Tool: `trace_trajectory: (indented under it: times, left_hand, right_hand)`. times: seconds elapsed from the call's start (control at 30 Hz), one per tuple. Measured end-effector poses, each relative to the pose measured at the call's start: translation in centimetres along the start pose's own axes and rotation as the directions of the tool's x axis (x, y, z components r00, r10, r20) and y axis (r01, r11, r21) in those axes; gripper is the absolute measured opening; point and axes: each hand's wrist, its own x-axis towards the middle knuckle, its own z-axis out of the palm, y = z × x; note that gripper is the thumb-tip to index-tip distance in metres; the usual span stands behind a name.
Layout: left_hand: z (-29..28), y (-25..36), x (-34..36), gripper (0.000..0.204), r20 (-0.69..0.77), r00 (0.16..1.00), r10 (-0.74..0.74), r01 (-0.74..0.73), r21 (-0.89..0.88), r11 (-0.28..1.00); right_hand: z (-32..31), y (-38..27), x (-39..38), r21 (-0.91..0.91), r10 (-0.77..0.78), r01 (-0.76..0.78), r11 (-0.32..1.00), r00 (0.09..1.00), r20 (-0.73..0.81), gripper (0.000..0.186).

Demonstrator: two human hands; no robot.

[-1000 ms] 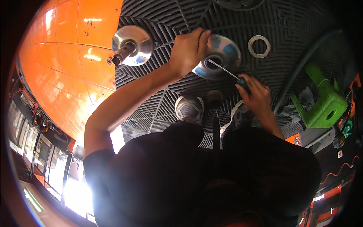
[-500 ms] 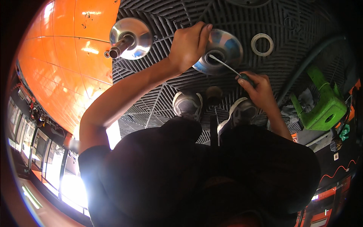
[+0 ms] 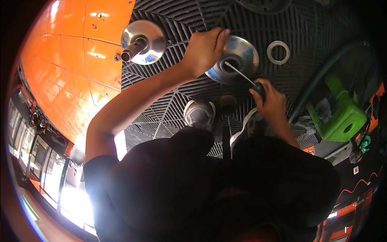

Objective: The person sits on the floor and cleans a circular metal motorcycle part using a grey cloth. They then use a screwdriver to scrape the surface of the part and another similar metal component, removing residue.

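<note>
My left hand is closed on the far left rim of a shiny, cone-like metal disc on the floor. The disc has a dark round opening in its middle. In my right hand is a screwdriver with a dark green handle. Its metal shaft slants up and left, and the tip sits at the inner edge of that opening. Whether the tip presses under something there, I cannot tell.
A second metal disc with a tube standing from it lies at left, a small ring beside it. A flat metal ring rests on the ribbed black mat. Orange panels flank the left; a green stool and dark hose the right.
The screwdriver's handle has swung slightly down and its shaft is a bit steeper, with the tip still at the opening. My left hand keeps its hold on the disc. The whole view has shifted slightly.
</note>
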Motion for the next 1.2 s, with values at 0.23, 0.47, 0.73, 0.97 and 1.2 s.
trace_trajectory:
  times: [0.23, 0.47, 0.73, 0.97, 1.2]
  left_hand:
    - [0.3, -0.4, -0.2, 0.032, -0.026, 0.998, 0.052, -0.050, 0.050, 0.997]
    - [0.8, -1.1, -0.4, 0.032, -0.102, 0.991, 0.088, -0.088, 0.005, 0.996]
    - [0.8, -1.0, -0.2, 0.031, -0.100, 0.985, 0.141, -0.132, 0.088, 0.987]
    - [0.9, -1.3, -0.2, 0.033, -0.103, 0.985, 0.137, -0.128, 0.093, 0.987]
    - [0.8, -1.3, -0.1, 0.035, -0.094, 0.984, 0.151, -0.141, 0.107, 0.984]
  right_hand:
    - [0.5, 0.3, 0.0, -0.096, -0.182, 0.172, 0.980, 0.976, -0.117, 0.026]
    - [1.2, 0.6, 0.3, -0.009, -0.149, 0.149, 0.989, 0.986, -0.079, 0.026]
    - [0.4, 0.4, 1.0, 0.328, 0.086, -0.153, 0.932, 0.974, 0.208, 0.027]
    - [0.5, 1.4, 1.3, 0.486, 0.141, -0.333, 0.808, 0.910, 0.389, 0.030]
    - [-0.1, 0.6, 1.9, 0.612, 0.118, -0.484, 0.625, 0.834, 0.539, 0.031]
